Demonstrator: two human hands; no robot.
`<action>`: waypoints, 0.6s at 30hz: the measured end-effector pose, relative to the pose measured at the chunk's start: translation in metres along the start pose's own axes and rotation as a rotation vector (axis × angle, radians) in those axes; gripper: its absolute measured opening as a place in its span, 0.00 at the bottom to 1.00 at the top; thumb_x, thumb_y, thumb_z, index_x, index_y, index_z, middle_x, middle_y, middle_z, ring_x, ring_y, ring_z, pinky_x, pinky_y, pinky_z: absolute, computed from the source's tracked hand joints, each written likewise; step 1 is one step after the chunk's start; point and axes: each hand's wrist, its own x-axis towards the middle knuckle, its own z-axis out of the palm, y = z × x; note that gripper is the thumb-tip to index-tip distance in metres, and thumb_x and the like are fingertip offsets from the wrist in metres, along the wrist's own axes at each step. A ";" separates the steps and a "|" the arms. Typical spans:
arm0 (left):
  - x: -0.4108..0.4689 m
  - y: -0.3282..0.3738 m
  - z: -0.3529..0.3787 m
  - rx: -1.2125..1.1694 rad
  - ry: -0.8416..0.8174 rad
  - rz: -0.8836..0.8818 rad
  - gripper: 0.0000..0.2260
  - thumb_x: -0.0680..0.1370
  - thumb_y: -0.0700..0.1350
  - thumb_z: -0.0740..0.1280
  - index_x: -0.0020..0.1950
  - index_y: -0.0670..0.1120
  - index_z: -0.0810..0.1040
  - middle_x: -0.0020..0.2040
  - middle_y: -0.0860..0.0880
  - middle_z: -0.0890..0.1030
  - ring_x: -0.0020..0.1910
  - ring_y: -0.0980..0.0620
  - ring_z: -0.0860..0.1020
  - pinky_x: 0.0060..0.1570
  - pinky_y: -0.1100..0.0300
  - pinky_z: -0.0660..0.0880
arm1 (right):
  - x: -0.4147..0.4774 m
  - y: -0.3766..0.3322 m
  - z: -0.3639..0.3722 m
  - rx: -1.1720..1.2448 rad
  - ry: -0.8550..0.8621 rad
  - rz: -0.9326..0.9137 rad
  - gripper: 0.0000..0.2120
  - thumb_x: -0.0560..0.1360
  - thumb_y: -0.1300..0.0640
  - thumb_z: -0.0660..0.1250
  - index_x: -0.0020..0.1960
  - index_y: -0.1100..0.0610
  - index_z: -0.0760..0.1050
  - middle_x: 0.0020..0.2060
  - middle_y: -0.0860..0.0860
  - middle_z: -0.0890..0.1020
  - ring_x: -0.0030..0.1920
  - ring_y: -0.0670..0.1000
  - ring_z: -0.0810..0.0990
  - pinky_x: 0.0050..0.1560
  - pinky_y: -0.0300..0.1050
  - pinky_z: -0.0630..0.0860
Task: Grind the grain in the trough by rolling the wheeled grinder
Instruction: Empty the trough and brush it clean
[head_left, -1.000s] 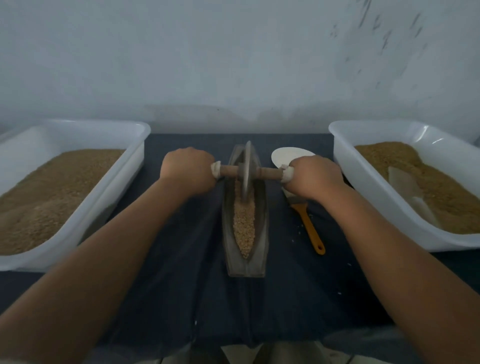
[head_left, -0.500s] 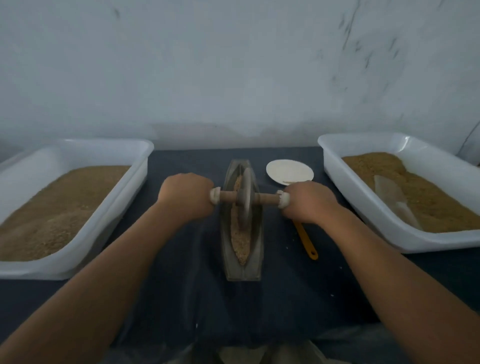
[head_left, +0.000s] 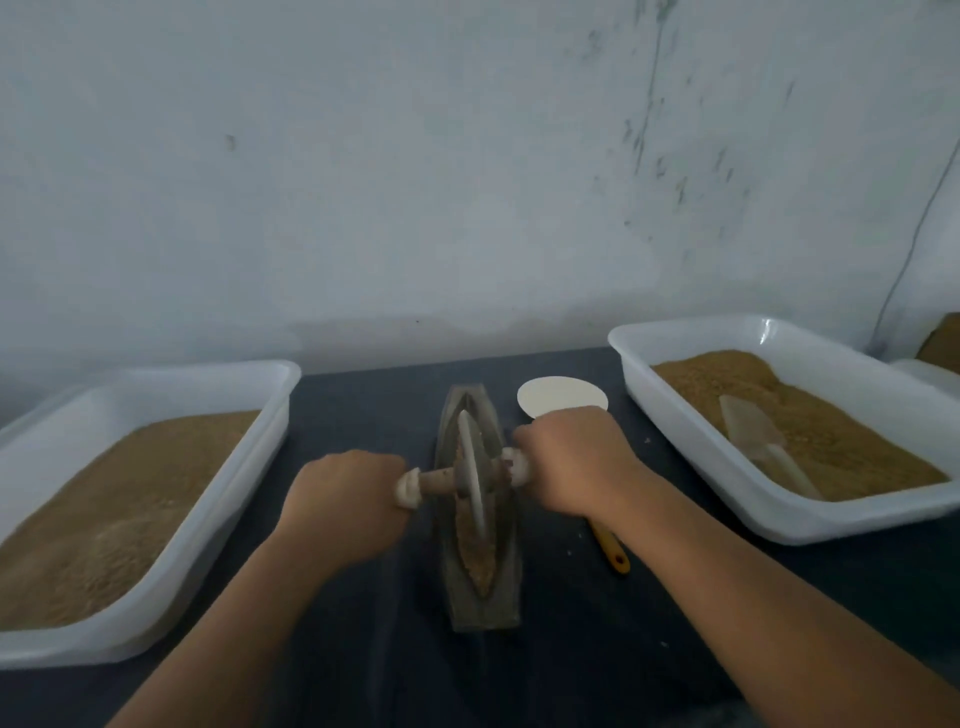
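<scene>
Grinder (head_left: 470, 483) — handles inside left hand (head_left: 345, 499), right hand (head_left: 569, 462)

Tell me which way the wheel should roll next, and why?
Probably toward the person, along the near half of the trough. The left hand and right hand both grip the axle, the wheel stands around mid-trough, and a strip of grain lies between it and the near end.

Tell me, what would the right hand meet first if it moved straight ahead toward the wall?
Probably the white round plate just beyond the right hand; whether the hand would pass above it is unclear.
</scene>
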 end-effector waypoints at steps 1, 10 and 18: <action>-0.003 -0.001 -0.005 -0.009 0.008 -0.016 0.15 0.76 0.63 0.57 0.37 0.55 0.72 0.34 0.55 0.76 0.32 0.55 0.73 0.32 0.56 0.67 | 0.001 -0.007 -0.008 -0.011 0.025 -0.016 0.07 0.76 0.51 0.66 0.39 0.48 0.74 0.32 0.47 0.75 0.34 0.51 0.77 0.32 0.47 0.67; -0.053 -0.014 0.006 -0.594 0.145 -0.463 0.12 0.77 0.65 0.68 0.40 0.59 0.78 0.34 0.66 0.81 0.29 0.56 0.80 0.30 0.58 0.71 | -0.001 -0.021 -0.073 0.050 0.571 -0.191 0.37 0.71 0.37 0.74 0.76 0.48 0.69 0.72 0.52 0.71 0.74 0.58 0.67 0.78 0.59 0.57; -0.052 -0.050 0.026 -0.768 0.048 -0.662 0.16 0.75 0.67 0.70 0.45 0.55 0.82 0.32 0.57 0.83 0.35 0.50 0.83 0.37 0.53 0.78 | -0.050 0.029 0.022 0.523 0.409 0.275 0.07 0.78 0.49 0.73 0.55 0.45 0.78 0.50 0.39 0.79 0.53 0.43 0.78 0.53 0.43 0.77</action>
